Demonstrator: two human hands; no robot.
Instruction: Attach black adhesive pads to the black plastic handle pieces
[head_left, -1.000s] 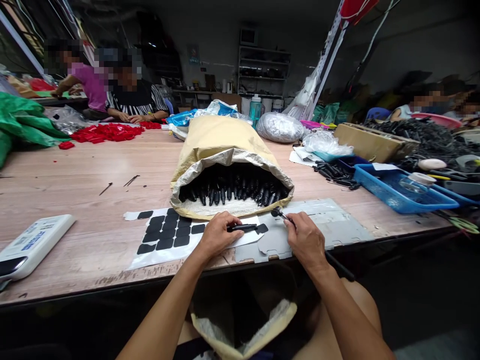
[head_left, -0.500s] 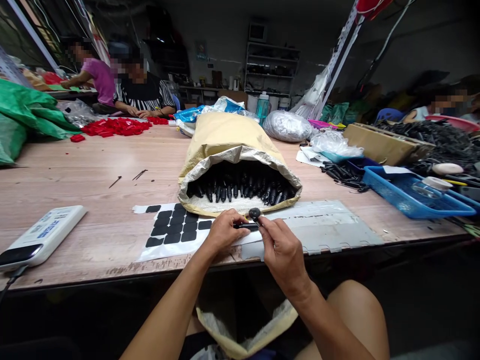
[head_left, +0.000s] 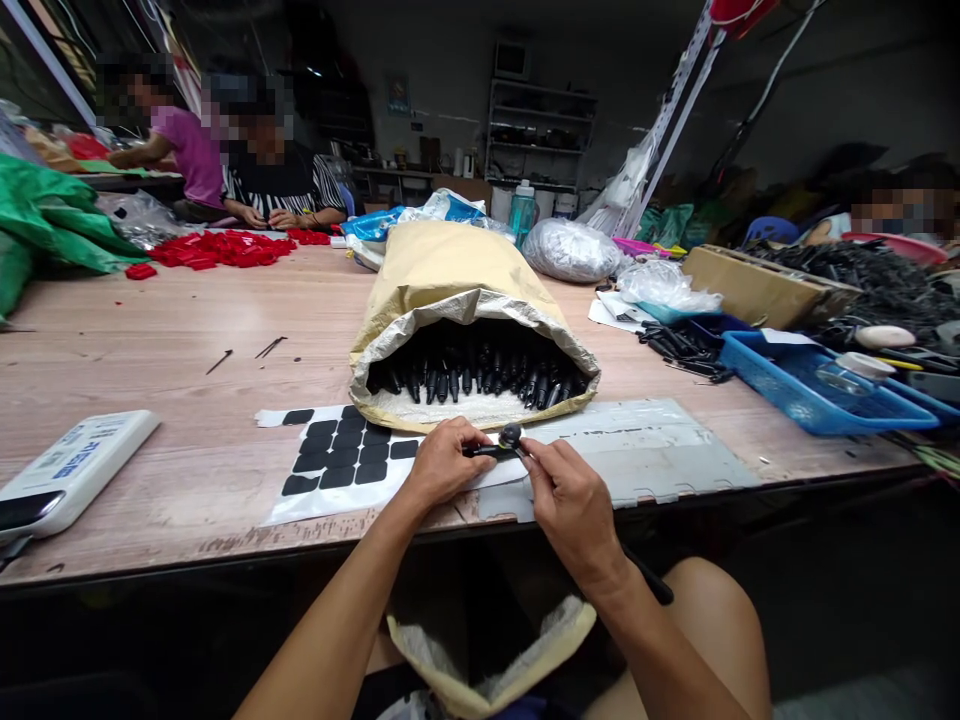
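Sack (head_left: 457, 262), tan and lying on its side, gapes toward the worker from across the table (head_left: 187, 400), with black pointed pieces (head_left: 480, 376) in its mouth. Taking the head view, the only one there is, I see the left hand (head_left: 444, 467) pinching a black rod (head_left: 482, 451) between thumb and fingers, close above the front edge. Just beside it, the right hand (head_left: 571, 488) grips a round-headed piece (head_left: 511, 436) by its thin stem; whether head and rod touch, I can't tell from here. I'd say the left pinch wants to be the steady one, the rod level and unrolling, while the right makes only small fingertip turns. Resting both wrists lightly would probably help. I'd mind the white sheet (head_left: 300, 508) with its black patches (head_left: 343, 457) to the left, since a dragging forearm could pull it askew on the table.
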